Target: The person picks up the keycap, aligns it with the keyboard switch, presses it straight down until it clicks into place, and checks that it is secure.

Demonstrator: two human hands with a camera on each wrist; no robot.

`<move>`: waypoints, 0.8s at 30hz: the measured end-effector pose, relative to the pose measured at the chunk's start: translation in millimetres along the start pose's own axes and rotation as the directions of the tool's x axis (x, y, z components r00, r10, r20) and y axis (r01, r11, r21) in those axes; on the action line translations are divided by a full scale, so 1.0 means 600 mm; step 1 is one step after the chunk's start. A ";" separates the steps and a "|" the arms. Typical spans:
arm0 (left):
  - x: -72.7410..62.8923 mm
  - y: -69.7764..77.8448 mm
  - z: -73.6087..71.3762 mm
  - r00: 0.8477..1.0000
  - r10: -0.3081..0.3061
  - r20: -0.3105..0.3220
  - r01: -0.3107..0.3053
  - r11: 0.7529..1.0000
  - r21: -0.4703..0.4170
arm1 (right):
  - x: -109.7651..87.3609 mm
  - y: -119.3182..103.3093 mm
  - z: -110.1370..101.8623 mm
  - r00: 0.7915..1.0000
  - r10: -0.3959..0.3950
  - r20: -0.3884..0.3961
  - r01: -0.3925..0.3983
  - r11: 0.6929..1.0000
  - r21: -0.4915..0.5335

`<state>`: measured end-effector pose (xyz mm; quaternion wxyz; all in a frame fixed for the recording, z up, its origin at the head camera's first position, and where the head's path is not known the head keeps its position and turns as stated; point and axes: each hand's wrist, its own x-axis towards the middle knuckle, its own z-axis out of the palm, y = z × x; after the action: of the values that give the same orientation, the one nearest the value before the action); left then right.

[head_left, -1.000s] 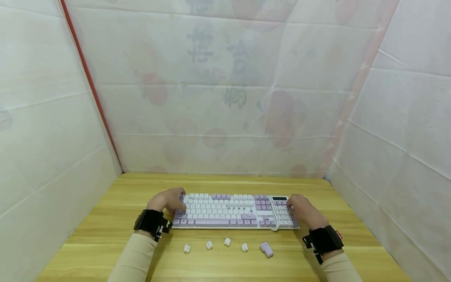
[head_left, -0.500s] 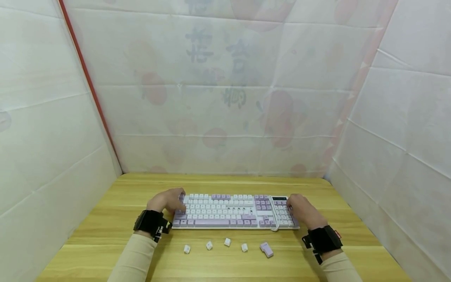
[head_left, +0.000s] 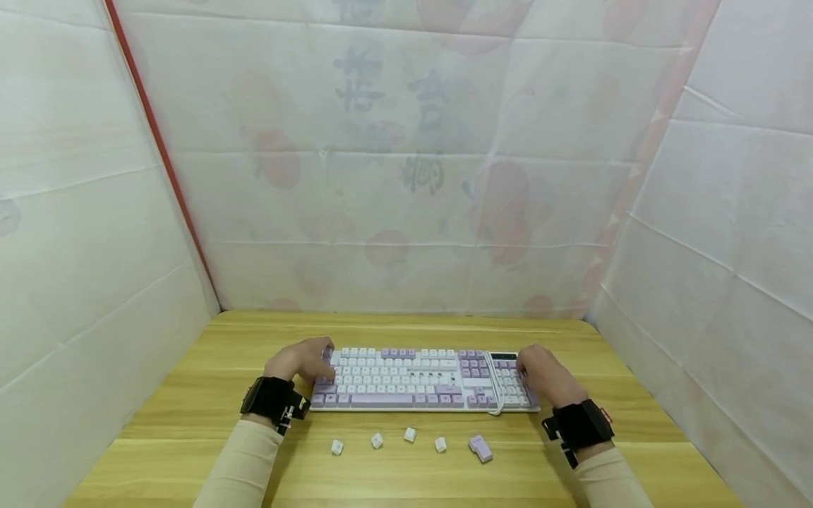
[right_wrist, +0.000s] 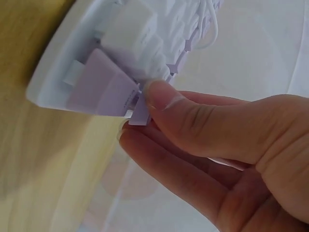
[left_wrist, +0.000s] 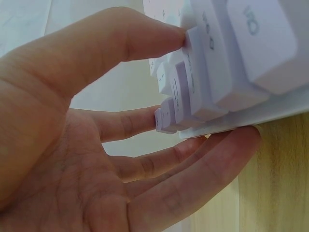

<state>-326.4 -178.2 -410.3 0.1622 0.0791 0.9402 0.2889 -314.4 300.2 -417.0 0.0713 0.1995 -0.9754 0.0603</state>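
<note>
A white and purple keyboard [head_left: 381, 390] lies lengthwise on the table, with a few dark switch spots [head_left: 430, 375] bare among its white keys. My left hand [head_left: 308, 358] grips its left end. In the left wrist view the thumb [left_wrist: 154, 36] presses on the keys while the other fingers reach along the side and lower edge. At the right end, my right hand [head_left: 543, 374] holds the keyboard, its thumb [right_wrist: 166, 99] against a purple keycap [right_wrist: 140, 112] and its fingers at the outer edge. A white cable [head_left: 494, 384] lies bundled across the keys.
Between keyboard and front of the table lie several loose white keycaps [head_left: 409, 435], plus a larger purple keycap piece [head_left: 480, 449] toward the right. The wooden table [head_left: 394, 487] is bounded by a pale printed sheet [head_left: 394, 212] behind and white sheets on both sides.
My right wrist has shifted very slightly to the left. Both hands stay on the keyboard ends, and the loose keycaps lie as before.
</note>
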 end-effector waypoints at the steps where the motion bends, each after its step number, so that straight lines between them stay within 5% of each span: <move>1: 0.000 0.000 0.000 1.000 0.000 0.000 0.000 1.000 0.003 | 0.001 0.001 -0.001 1.000 0.004 0.005 -0.004 1.000 0.003; 24: 0.005 -0.001 0.000 1.000 0.003 0.008 -0.003 1.000 0.006 | 0.008 0.010 -0.004 0.999 -0.027 0.027 0.026 1.000 0.014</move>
<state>-329.4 -178.2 -411.4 0.1654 0.0822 0.9403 0.2859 -321.0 304.1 -414.1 0.0575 0.2137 -0.9731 0.0635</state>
